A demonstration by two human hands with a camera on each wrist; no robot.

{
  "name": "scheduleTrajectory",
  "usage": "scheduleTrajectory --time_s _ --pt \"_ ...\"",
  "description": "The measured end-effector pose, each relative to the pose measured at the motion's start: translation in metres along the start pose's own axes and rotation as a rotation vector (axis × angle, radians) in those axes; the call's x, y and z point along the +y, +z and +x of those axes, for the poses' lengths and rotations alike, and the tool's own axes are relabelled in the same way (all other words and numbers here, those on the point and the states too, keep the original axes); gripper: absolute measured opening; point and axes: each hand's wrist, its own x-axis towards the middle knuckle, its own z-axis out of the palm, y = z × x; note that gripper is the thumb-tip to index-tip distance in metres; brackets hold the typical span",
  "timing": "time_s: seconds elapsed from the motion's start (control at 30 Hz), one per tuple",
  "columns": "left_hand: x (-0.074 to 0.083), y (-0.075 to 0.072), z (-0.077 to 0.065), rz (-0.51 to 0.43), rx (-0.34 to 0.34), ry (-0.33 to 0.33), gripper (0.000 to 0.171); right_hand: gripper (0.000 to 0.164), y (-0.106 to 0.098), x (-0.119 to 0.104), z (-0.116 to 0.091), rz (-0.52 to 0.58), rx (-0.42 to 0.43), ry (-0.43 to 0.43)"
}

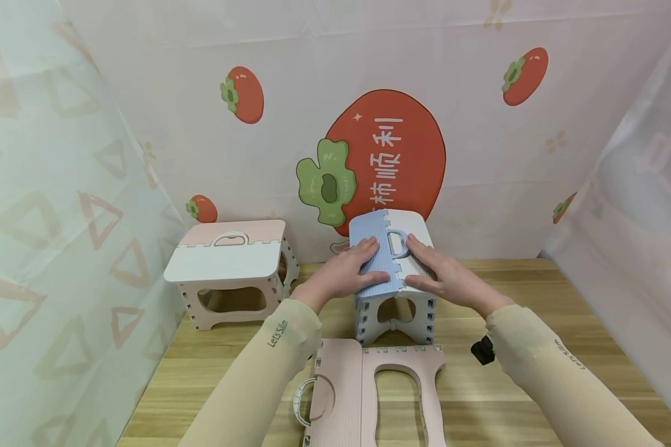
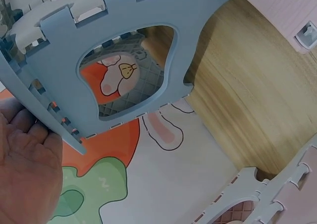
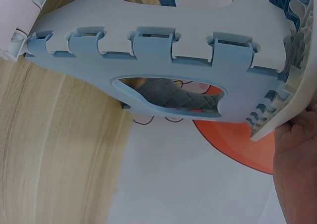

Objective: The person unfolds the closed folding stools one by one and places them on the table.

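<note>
A blue-and-white folding step stool (image 1: 373, 225) stands on the wooden table with its legs spread, under both hands. On the blue half of its top lies my left hand (image 1: 343, 273), fingers extended. My right hand (image 1: 453, 276) rests flat on the white half, its fingertips beside the blue carry handle (image 1: 396, 243). From the left wrist view, the left hand (image 2: 27, 174) shows at the edge of the top, next to a leg panel (image 2: 54, 70). The right wrist view has the right hand (image 3: 297, 159) at the opposite edge, near the hinged side panel (image 3: 163, 60).
At the left stands a pink-and-white folding stool (image 1: 220, 264) with its legs out. A pink folding stool (image 1: 341, 397) lies in front, between my forearms. Behind the table hangs a printed cloth (image 1: 470, 186), with more cloth along both sides.
</note>
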Motion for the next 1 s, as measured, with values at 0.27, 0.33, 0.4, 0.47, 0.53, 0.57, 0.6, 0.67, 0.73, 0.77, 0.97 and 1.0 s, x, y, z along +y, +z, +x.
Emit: scheduleTrajectory --time_s 0.27,0.33,0.4,0.47,0.53,0.57,0.6,0.67,0.73,0.77,0.97,1.0 --pt "0.0015 -0.0009 -0.0004 0.017 -0.005 0.005 0.088 0.087 0.0004 -0.0004 -0.0001 -0.015 -0.004 -0.011" --pt "0.0019 -0.0011 -0.0003 0.025 -0.007 0.006 0.088 0.086 0.0003 -0.0006 -0.0003 -0.022 -0.004 -0.011" --pt "0.0023 -0.0011 0.0 0.034 -0.01 0.006 0.088 0.086 0.0002 -0.001 -0.0003 -0.028 -0.002 -0.013" --pt "0.0028 -0.0012 0.0002 0.042 -0.014 0.004 0.088 0.085 0.0004 -0.0012 -0.0002 -0.036 0.0 -0.016" --pt "0.0032 -0.0011 0.0003 0.047 -0.016 0.004 0.087 0.085 0.0007 -0.0011 0.0 -0.049 0.001 -0.021" --pt "0.0032 -0.0011 0.0004 0.05 -0.017 0.005 0.088 0.085 0.0009 -0.0012 0.0001 -0.055 0.001 -0.025" --pt "0.0032 -0.001 0.0005 0.053 -0.018 0.005 0.088 0.085 0.0011 -0.0012 0.0001 -0.061 0.001 -0.028" --pt "0.0032 -0.0008 0.0007 0.058 -0.019 0.005 0.088 0.084 0.0013 -0.0015 0.0 -0.067 -0.001 -0.029" --pt "0.0029 -0.0004 0.001 0.06 -0.018 0.005 0.088 0.084 0.0012 -0.002 -0.0003 -0.067 -0.003 -0.026" --pt "0.0025 -0.0002 0.0011 0.061 -0.018 0.005 0.088 0.084 0.0011 -0.0021 -0.0005 -0.066 -0.005 -0.022" --pt "0.0022 0.0005 0.0013 0.062 -0.018 0.007 0.088 0.084 0.001 -0.0024 0.0001 -0.07 -0.015 -0.001" --pt "0.0024 0.0004 0.0014 0.062 -0.019 0.007 0.088 0.084 0.0012 -0.0023 0.0003 -0.072 -0.016 0.0"
